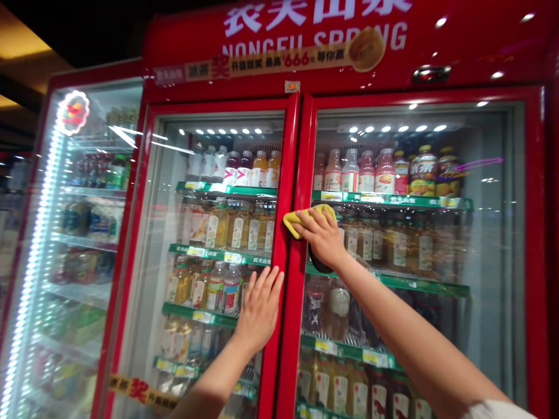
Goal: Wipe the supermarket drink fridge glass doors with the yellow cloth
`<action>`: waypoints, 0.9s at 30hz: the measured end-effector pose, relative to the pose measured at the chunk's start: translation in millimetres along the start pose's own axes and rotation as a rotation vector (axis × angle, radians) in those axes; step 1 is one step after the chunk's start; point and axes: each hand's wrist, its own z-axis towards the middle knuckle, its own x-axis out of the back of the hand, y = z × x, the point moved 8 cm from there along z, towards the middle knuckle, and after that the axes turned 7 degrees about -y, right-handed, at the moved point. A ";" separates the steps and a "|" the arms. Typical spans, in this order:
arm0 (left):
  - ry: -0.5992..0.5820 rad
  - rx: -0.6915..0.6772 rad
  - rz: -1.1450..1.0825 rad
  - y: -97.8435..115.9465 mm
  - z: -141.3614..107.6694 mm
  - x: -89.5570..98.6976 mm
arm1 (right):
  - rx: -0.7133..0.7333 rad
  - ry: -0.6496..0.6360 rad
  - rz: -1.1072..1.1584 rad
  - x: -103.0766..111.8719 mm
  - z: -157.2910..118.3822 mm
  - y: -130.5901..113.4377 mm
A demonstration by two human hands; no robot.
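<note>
Lg red fridge (480, 46), 2 glass drs, fills most of view; lit cooler (82, 192) stands just beside its L edge. R dr (533, 233) & L dr (288, 151) look shut, inner frames side by side. R forearm (393, 308) comes up from btm R corner of view, white sleeve (498, 410) at its end; L forearm (213, 381) from btm edge. Gold promo strip (279, 60) runs across fridge's top panel.

R hand (321, 235): fingers bent over & closed on yellow cloth, palm down, thumb hidden. L hand (261, 308): fingers straight, pointing up, slightly spread, over R edge of L dr, nr its mid-ht; exact contact w/ glass can't tell.

Yellow cloth (292, 223) is folded, under R hand, held against L edge of R dr approx. mid-ht, its L end reaching the gap btwn drs. Dark rounded part (318, 261) just below R hand, mostly hidden, can't ID.

Behind glass: green-edged shelves (393, 199) w/ rows of bottles (385, 173); yellow price tags (375, 358) along shelves' front edges.
</note>
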 end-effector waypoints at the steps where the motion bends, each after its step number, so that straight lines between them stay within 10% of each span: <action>1: 0.005 0.002 -0.001 1.0 2.5 -0.9 | -0.044 0.000 0.000 2.1 15.9 12.1; 7: 0.012 0.055 -0.029 3.3 7.2 -8.6 | -0.119 -0.007 0.046 1.2 31.7 23.2; 16: 0.025 0.154 -0.082 -4.8 -7.3 -4.1 | 0.069 -0.146 0.083 -21.7 -105.6 -78.6; 21: 0.032 0.059 -0.070 -7.1 -12.3 12.3 | 0.089 -0.099 0.063 -13.2 -170.3 -96.0; 27: 0.029 0.000 -0.073 -0.4 -2.4 14.5 | 0.114 -0.089 0.005 -8.1 -125.2 -71.6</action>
